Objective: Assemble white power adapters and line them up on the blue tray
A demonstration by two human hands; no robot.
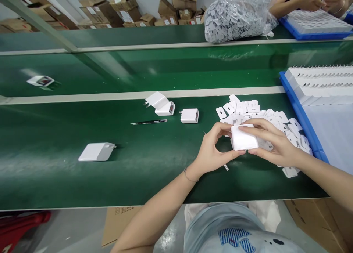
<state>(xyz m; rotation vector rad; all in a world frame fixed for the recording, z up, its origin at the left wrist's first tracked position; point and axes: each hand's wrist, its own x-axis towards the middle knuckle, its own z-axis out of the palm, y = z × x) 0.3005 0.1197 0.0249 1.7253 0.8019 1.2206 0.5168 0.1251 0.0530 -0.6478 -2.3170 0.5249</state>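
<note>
A white charger [244, 138] is held up between my two hands over the green work surface. My left hand [216, 146] pinches its left side, thumb along the lower edge. On its right, my right hand [268, 137] grips it with the fingers over the top and the thumb below. Behind and right of my hands spreads a heap of small white plastic plates [248, 108], partly hidden by them. A thin metal tool [226, 167] lies half covered beneath my left hand.
Several white chargers [189, 115] and black tweezers [149, 122] lie to the left. A blue tray [300, 122] with white parts stands at right. Beyond a raised strip are a bag of plates [237, 18] and another person's hands [322, 1].
</note>
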